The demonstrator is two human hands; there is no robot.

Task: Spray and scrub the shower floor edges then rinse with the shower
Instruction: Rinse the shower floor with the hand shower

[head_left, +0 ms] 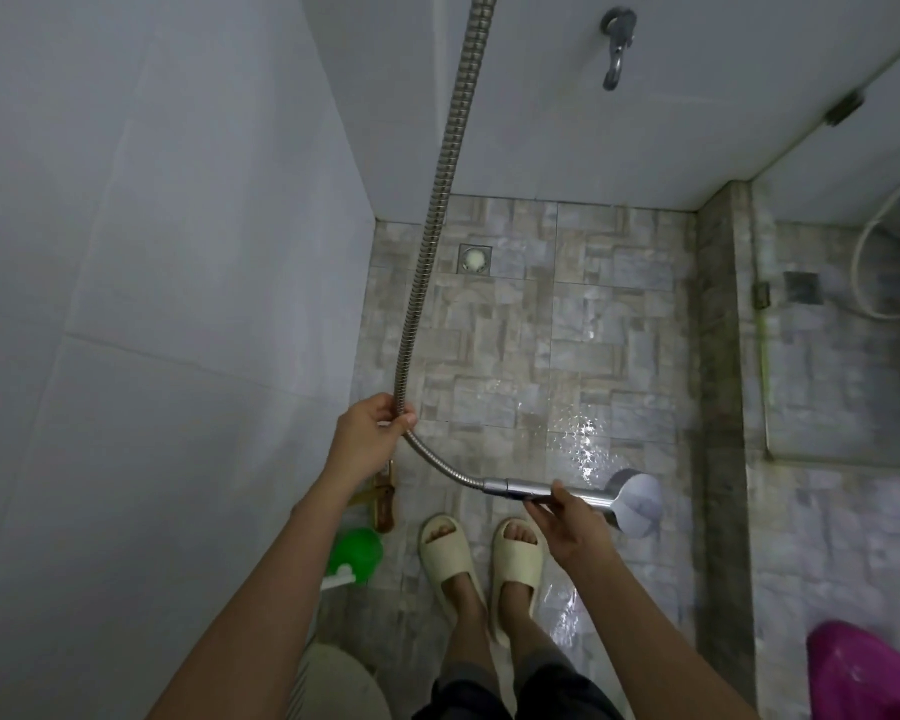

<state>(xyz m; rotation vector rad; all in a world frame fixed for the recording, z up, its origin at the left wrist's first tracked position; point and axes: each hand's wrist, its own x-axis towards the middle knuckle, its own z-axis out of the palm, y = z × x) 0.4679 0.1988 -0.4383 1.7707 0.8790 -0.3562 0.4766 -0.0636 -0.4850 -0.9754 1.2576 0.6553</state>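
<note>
My right hand (567, 522) grips the chrome handle of the shower head (637, 504), which points to the right over the wet stone-pattern floor (515, 356). Water glistens on the tiles just beyond the head. My left hand (372, 426) holds the ribbed metal hose (437, 210), which runs up out of view and bends down to the handle. A green spray bottle (357, 556) stands by the left wall near my feet. A brush-like brown object (383, 504) lies beside it, partly hidden by my left arm.
A square floor drain (475, 259) sits near the far left corner. A tap (617, 46) is on the back wall. A raised stone curb (720, 381) and glass panel bound the right side. A pink basin (874, 672) is at bottom right. My feet wear cream slippers (481, 558).
</note>
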